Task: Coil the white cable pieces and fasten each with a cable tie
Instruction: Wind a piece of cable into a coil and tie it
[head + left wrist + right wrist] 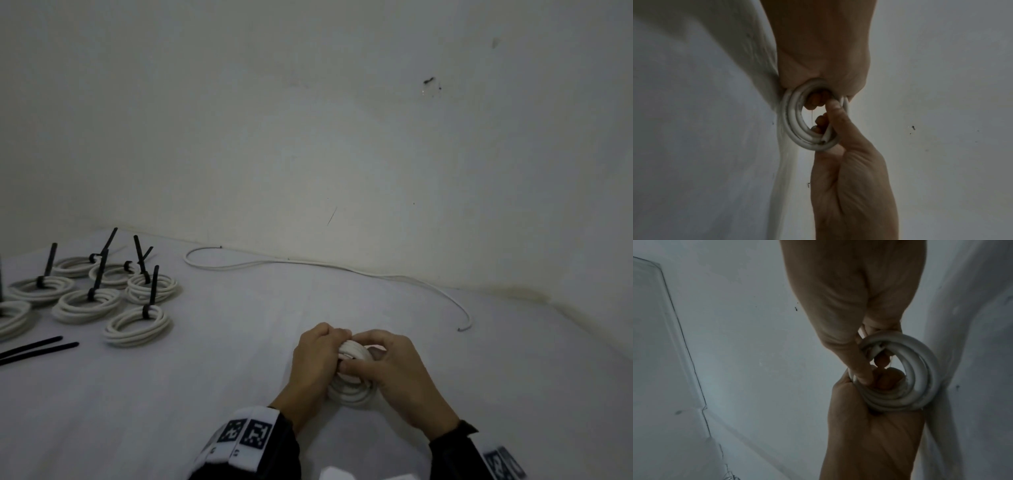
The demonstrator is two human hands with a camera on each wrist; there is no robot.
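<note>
A small white cable coil is held upright between both hands just above the white surface, low in the head view. My left hand grips its left side with curled fingers. My right hand grips the right side, thumb across the turns. In the left wrist view the coil shows several turns and a cut end by my left hand, whose thumb presses the rim; the right hand holds the far side. In the right wrist view the coil sits between my right hand and left hand. No tie is visible on it.
Several tied coils with upright black tie tails lie at the left. Loose black cable ties lie near the left edge. One uncoiled white cable runs along the foot of the wall behind my hands.
</note>
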